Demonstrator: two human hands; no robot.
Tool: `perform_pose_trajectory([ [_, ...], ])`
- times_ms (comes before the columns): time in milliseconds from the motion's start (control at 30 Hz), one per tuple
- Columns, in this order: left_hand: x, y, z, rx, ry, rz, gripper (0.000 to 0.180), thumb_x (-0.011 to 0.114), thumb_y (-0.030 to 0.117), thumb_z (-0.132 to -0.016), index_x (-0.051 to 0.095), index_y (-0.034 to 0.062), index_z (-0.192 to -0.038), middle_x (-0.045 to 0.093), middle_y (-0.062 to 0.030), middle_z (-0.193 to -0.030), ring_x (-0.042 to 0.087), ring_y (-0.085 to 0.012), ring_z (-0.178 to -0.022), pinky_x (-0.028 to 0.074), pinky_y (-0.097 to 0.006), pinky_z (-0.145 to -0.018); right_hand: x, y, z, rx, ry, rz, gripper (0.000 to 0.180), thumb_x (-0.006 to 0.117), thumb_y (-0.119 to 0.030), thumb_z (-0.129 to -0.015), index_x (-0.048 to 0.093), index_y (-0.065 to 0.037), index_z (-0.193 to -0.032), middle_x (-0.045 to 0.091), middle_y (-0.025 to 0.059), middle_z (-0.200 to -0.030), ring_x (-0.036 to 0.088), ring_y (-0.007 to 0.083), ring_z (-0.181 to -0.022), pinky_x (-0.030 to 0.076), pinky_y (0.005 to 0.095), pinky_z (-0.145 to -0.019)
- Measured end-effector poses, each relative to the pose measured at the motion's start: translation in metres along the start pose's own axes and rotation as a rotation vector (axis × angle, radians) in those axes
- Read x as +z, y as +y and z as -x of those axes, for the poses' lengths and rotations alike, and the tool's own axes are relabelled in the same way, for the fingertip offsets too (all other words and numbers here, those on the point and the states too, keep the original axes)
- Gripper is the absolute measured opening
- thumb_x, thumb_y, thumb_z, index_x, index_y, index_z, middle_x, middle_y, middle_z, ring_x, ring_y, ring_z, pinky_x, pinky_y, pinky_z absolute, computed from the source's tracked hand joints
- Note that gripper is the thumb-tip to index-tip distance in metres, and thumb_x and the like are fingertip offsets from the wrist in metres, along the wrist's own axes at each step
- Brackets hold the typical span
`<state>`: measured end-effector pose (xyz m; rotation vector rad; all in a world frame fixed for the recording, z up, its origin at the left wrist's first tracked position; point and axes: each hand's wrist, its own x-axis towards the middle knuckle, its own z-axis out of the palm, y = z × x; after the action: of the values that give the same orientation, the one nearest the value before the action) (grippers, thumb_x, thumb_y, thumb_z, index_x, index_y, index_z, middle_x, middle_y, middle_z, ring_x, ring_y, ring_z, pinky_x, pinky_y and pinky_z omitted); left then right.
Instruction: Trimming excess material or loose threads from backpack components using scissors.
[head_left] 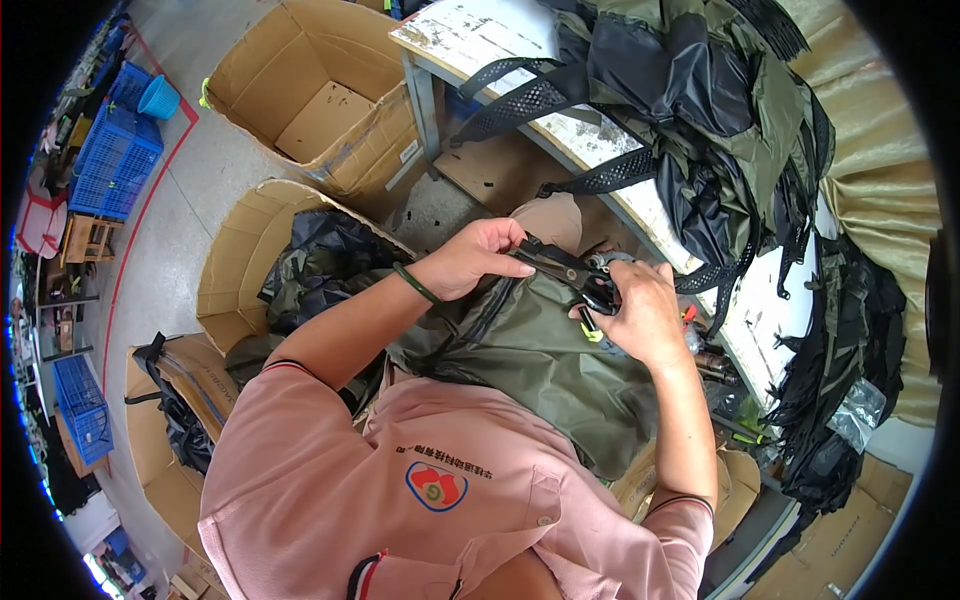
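Across my lap lies an olive-green coated fabric piece (pixel 540 345) with a black zipper or trim strip running along it. My left hand (pixel 470 262) pinches a black edge of the work between thumb and fingers. In my right hand (pixel 640 308) are black-handled scissors (pixel 572 272), their dark blades reaching toward my left fingertips. A small yellow-green piece (pixel 591 326) shows just below the handles. What exactly lies between the blades is too small to tell.
A worn white table (pixel 480 35) at the right carries a heap of green and black bags (pixel 690 90) with mesh straps. Cardboard boxes stand at left, one open (pixel 330 100), another holding dark fabric (pixel 320 265). Blue plastic crates (pixel 115 150) sit farther left. Black straps (pixel 850 400) hang at the right.
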<state>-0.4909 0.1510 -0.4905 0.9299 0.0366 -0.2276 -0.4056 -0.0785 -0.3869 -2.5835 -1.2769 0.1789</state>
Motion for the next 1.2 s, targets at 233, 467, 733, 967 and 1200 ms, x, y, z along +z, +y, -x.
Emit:
perform_pose_trajectory([
  [233,0.002,0.002,0.001,0.009,0.014,-0.016,0.02,0.069,-0.003,-0.079,0.055,0.0076,-0.088,0.058,0.0029,-0.087,0.054,-0.0057,-0.08,0.044,-0.021,-0.075,0.0,0.0,0.0,-0.014,0.0,-0.001,0.044,0.083,-0.039,-0.061,0.058,-0.007,-0.076,0.061,0.0088,-0.07,0.06,0.0254,-0.074,0.035,0.0363,-0.073],
  [467,0.002,0.003,0.004,-0.002,0.001,-0.026,0.018,0.07,-0.001,-0.079,0.055,0.0076,-0.086,0.058,0.003,-0.085,0.054,-0.0055,-0.079,0.043,-0.021,-0.074,0.0,0.002,0.002,-0.031,-0.015,0.041,0.043,0.083,-0.04,-0.062,0.058,-0.006,-0.073,0.061,0.0095,-0.066,0.061,0.0261,-0.068,0.036,0.0358,-0.072],
  [733,0.008,0.007,0.008,-0.022,0.0,-0.062,0.018,0.068,-0.002,-0.08,0.054,0.0074,-0.086,0.058,0.0018,-0.086,0.055,-0.0061,-0.082,0.044,-0.022,-0.077,0.002,0.007,0.007,-0.02,-0.035,0.052,0.04,0.083,-0.038,-0.061,0.059,-0.008,-0.072,0.061,0.0068,-0.062,0.06,0.0257,-0.061,0.037,0.0348,-0.072],
  [967,0.008,0.013,0.003,-0.019,-0.066,-0.144,0.016,0.067,-0.001,-0.082,0.055,0.0057,-0.089,0.057,0.0006,-0.089,0.054,-0.0067,-0.085,0.044,-0.022,-0.078,-0.002,0.013,0.009,0.127,-0.003,-0.019,0.04,0.084,-0.036,-0.061,0.06,-0.008,-0.076,0.063,0.0065,-0.066,0.057,0.0274,-0.064,0.039,0.0356,-0.073],
  [1200,-0.052,0.041,0.06,-0.169,-0.043,-0.593,0.009,0.066,0.01,-0.085,0.059,0.0043,-0.086,0.056,0.0009,-0.087,0.051,-0.0074,-0.083,0.042,-0.023,-0.075,0.0,0.047,0.008,0.329,0.181,-0.28,0.037,0.082,-0.028,-0.068,0.058,-0.004,-0.083,0.064,0.0103,-0.071,0.064,0.0294,-0.07,0.047,0.0378,-0.069],
])
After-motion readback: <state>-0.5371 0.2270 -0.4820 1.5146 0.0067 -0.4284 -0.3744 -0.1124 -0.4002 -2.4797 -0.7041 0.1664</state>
